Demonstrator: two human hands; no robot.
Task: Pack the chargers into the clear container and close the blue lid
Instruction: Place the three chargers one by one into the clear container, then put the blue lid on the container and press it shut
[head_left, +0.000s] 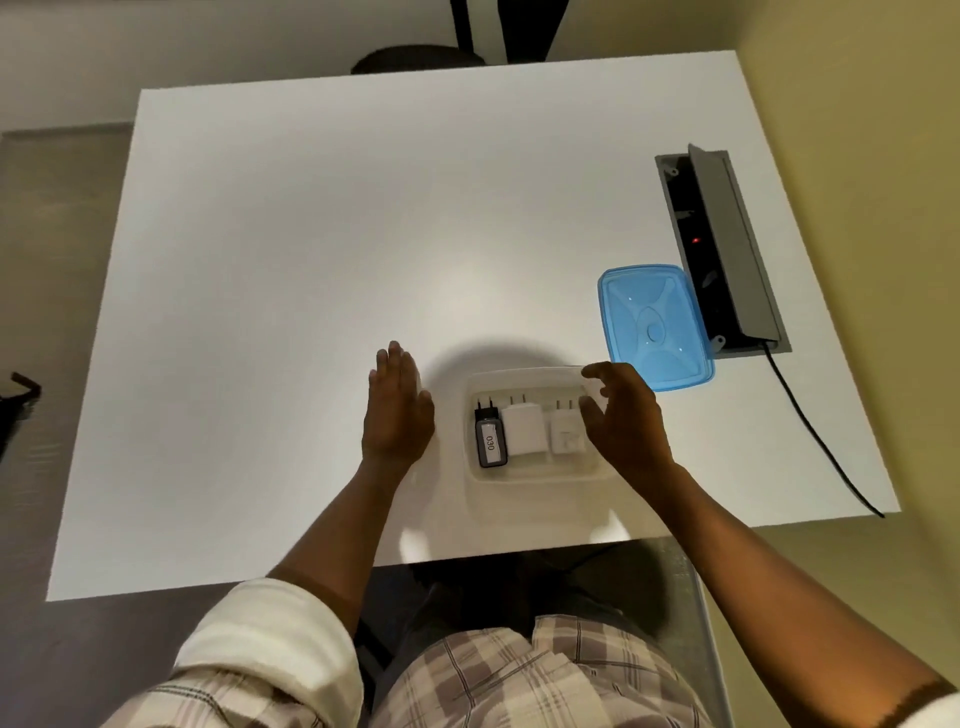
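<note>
The clear container (524, 375) stands on the white table near its front edge. Inside lie three chargers side by side: a black one with a white label (489, 439) at the left, a larger white one (525, 430) in the middle, a smaller white one (566, 435) at the right. My right hand (623, 415) hovers over the container's right end with fingers spread, holding nothing. My left hand (397, 405) rests flat on the table just left of the container, fingers together and extended. The blue lid (655, 327) lies on the table to the right, beyond the container.
A grey power socket box (727, 249) with its flap raised is set into the table at the right, touching the lid's far side. A black cable (815, 431) runs from it to the table's right front edge. A dark object (15, 405) sits off the left side.
</note>
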